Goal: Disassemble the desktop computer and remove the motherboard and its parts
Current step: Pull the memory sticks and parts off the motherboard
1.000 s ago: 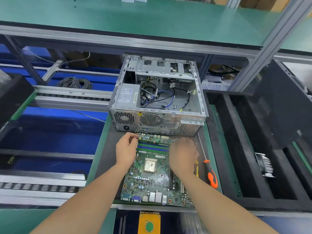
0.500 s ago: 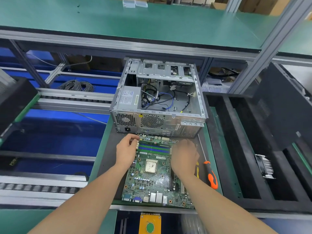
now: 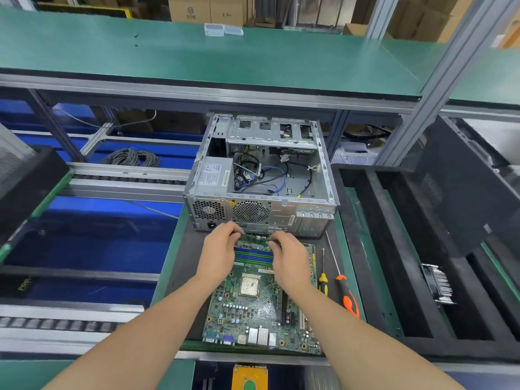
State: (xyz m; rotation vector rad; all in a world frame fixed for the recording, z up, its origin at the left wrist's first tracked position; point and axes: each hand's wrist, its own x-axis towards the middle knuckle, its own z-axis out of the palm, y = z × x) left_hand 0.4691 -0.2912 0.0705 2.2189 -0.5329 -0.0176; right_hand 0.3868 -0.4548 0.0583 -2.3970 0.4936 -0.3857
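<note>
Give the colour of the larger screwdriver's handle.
The screwdriver handle is orange and black; head view.

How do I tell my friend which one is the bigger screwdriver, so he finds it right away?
Find the open computer case in the middle; in front of it the green motherboard lies flat on a dark mat. Right of the board lie two screwdrivers. The bigger screwdriver is the outer one, with a long shaft and orange-and-black handle, unlike the short yellow-handled screwdriver beside it.
</note>
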